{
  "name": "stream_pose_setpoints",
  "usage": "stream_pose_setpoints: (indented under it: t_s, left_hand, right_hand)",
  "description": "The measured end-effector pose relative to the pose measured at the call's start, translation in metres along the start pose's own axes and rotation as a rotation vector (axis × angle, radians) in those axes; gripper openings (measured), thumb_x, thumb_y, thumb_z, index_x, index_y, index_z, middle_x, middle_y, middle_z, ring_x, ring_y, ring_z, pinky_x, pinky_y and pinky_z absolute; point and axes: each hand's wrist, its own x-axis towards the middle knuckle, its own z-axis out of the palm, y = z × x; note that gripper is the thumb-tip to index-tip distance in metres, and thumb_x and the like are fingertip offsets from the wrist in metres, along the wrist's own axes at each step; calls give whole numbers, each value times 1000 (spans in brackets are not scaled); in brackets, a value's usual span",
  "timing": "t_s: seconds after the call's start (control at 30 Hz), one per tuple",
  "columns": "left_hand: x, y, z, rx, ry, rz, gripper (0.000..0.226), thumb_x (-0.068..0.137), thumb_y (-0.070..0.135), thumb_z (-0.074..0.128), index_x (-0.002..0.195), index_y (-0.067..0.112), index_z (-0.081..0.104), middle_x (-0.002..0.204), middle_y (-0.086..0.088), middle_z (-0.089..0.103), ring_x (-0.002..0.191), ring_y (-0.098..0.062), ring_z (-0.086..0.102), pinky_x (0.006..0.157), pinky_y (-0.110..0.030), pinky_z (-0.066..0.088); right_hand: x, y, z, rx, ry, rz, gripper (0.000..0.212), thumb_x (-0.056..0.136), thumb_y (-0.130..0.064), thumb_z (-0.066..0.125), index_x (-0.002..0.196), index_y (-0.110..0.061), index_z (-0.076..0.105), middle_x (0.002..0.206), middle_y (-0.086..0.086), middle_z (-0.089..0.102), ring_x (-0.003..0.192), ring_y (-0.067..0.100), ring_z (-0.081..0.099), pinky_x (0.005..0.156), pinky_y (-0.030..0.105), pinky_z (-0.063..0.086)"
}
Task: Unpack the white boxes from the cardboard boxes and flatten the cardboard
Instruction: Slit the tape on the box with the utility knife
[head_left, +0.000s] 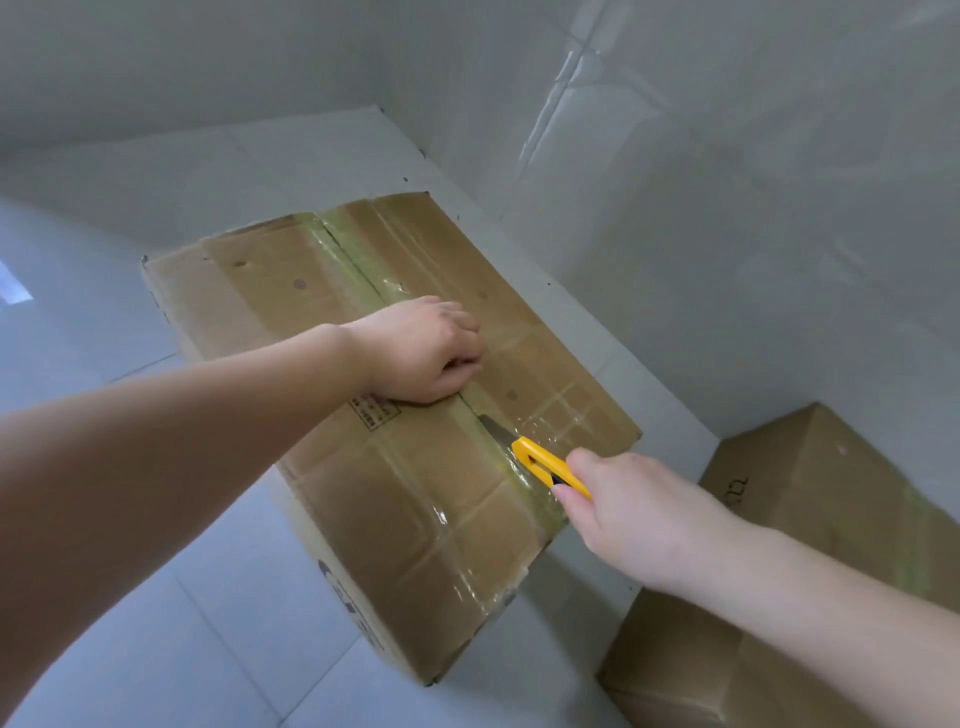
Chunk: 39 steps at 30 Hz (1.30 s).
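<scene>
Cardboard box (332, 467): it is sitting closed in the middle of the frame on a pale tiled floor (130, 623), its top flaps running from upper left to lower right and sealed under glossy clear tape.
Tape seam (363, 270): it is running along the centre of the lid from the far edge toward the near right corner, looking parted in its upper stretch.
Left hand (415, 353): it is resting on the lid at the centre of the frame, fingers curled with their tips at the seam; whether they are hooking under the flap edge cannot be told.
Printed label (374, 410): it is showing just below the left hand on the lid; the text is too small to read.
Yellow utility knife (545, 462): its blade is lying in the seam right of centre, just below the left hand.
Right hand (639, 514): it is gripping the knife handle at lower right, fingers wrapped around it.
Second cardboard box (805, 519): it is standing closed at the lower right edge, beside the first, against the white wall (727, 208).
</scene>
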Motion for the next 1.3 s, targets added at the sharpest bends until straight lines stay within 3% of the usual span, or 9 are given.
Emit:
stream_pose_setpoints:
  t_s: [0.37,0.57,1.3]
  left_hand:
    - [-3,11,-2,-8,7,-50,39,91,34,38,64,10,54,64,-3,49,63,-29,51,64,-37,49]
    - [8,40,11,-33,-57,46,40,92,35,38,65,11,54,67,-5,52,65,-32,53,64,-41,50]
    - [0,42,8,-23,-61,16,42,91,37,37,63,10,52,64,-2,48,61,-29,49,62,-38,50]
  right_hand:
    - [-20,11,17,17,8,31,28,101,-42,29,86,-18,31,63,-2,35,53,14,32,44,28,19]
    - [-28,17,21,33,17,34,28,100,-42,31,87,-18,33,63,-2,37,52,14,34,45,29,20]
    - [-74,45,42,-49,-75,61,28,100,-46,28,85,-23,29,65,-4,39,52,14,35,45,28,21]
